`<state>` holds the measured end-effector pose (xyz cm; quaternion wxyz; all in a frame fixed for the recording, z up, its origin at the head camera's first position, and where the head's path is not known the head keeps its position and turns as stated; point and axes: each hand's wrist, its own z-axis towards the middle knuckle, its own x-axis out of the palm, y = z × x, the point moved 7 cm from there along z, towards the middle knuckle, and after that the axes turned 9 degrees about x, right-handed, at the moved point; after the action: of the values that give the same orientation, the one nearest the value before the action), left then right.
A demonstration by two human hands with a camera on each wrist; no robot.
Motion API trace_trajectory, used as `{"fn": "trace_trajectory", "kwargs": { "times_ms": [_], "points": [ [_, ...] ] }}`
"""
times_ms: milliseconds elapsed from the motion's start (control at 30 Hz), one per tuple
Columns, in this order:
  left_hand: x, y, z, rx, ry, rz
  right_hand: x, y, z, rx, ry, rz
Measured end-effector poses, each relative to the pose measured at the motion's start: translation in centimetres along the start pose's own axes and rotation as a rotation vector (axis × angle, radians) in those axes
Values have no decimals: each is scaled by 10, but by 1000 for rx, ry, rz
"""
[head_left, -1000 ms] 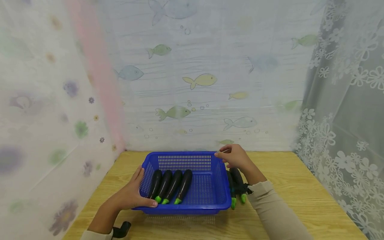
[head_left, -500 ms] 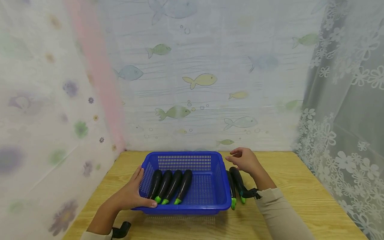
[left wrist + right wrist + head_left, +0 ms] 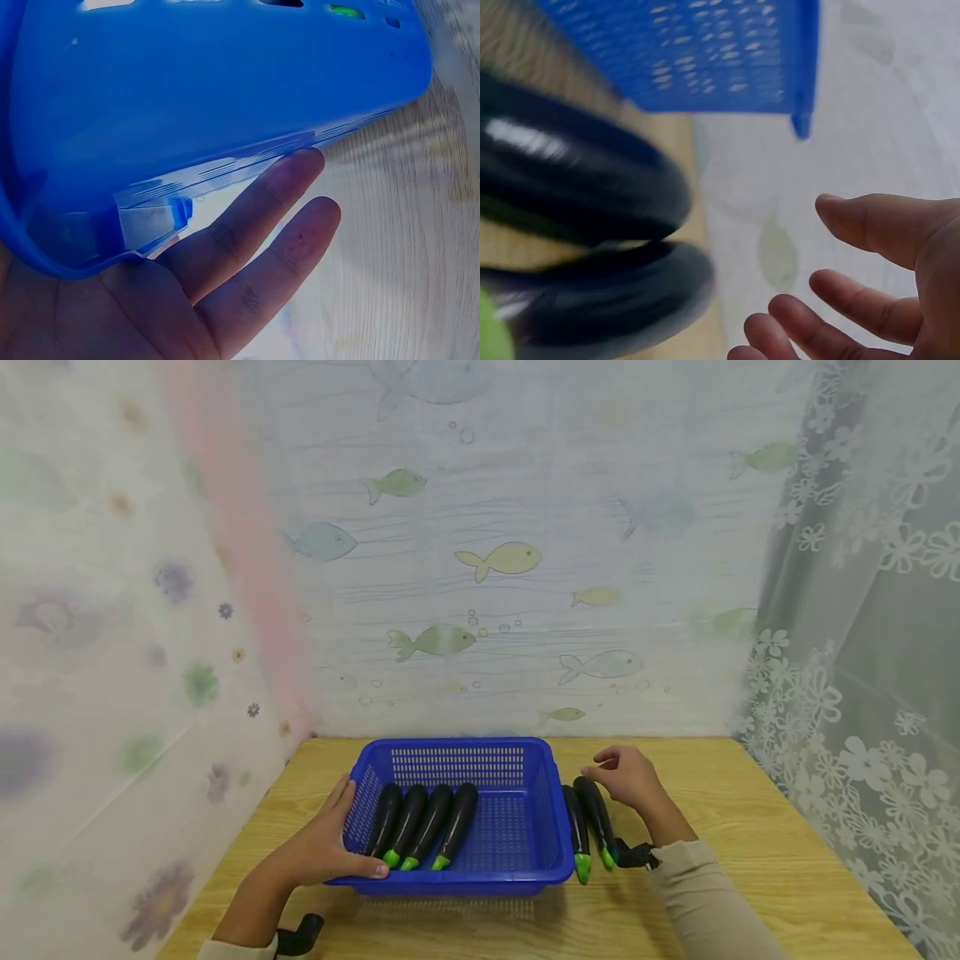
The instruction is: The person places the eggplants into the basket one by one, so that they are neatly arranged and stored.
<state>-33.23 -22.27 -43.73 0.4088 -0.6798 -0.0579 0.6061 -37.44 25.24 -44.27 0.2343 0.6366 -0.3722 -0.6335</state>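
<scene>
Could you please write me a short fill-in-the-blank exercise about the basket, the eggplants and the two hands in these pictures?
1. The number of eggplants lying inside the blue basket is ____.
2. Outside the basket, on the wooden table, lie ____ eggplants.
3. The hand whose grip is on the basket's near corner is the ____ hand.
4. The right hand hovers beside the eggplants on the table and holds ____.

Missing words: four; two; left; nothing

A light wooden table [image 3: 720, 827] is enclosed at 12 o'clock by a fish-printed sheet [image 3: 510, 560], at 9 o'clock by a flower-printed sheet [image 3: 112, 652], at 3 o'clock by lace curtain [image 3: 862, 610].
</scene>
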Motion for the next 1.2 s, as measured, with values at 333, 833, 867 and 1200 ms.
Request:
{"fn": "trace_trajectory", "kwargs": {
  "times_ms": [333,833,867,1200],
  "points": [
    [1,-1,-1,-2,-10,-9,8,-27,8,55,12,15],
    [2,1,-1,-17,-3,-15,25,-47,18,64,23,15],
    [2,1,-1,-17,-3,-15,25,-46,19,60,22,13],
    [2,0,-1,-18,-1,-7,25,-44,17,75,29,38]
  ]
}}
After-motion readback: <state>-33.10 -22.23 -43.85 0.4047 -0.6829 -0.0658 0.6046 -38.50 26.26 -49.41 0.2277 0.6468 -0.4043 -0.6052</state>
